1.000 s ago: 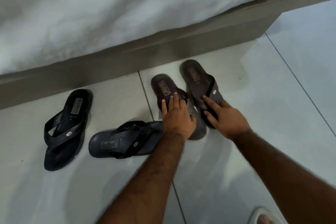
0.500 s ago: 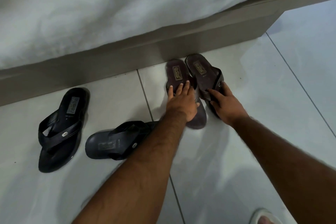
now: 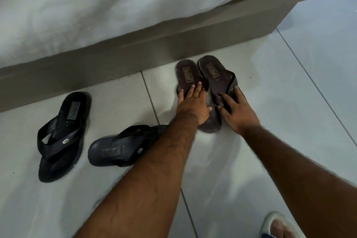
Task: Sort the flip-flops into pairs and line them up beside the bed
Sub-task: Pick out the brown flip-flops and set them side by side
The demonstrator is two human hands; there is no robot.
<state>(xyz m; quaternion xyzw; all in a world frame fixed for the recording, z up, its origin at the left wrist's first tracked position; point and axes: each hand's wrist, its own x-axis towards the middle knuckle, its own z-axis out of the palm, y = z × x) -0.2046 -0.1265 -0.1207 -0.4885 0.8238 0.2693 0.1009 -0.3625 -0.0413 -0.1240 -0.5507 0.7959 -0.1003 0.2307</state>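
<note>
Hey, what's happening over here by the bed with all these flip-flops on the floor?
A person is pairing flip-flops beside the bed base. The left hand rests on one brown flip-flop and the right hand on the other brown flip-flop; the two sit side by side, heels at the bed. The two black ones are unsorted: one black flip-flop points toward the bed, and the other black flip-flop lies crosswise next to it.
</note>
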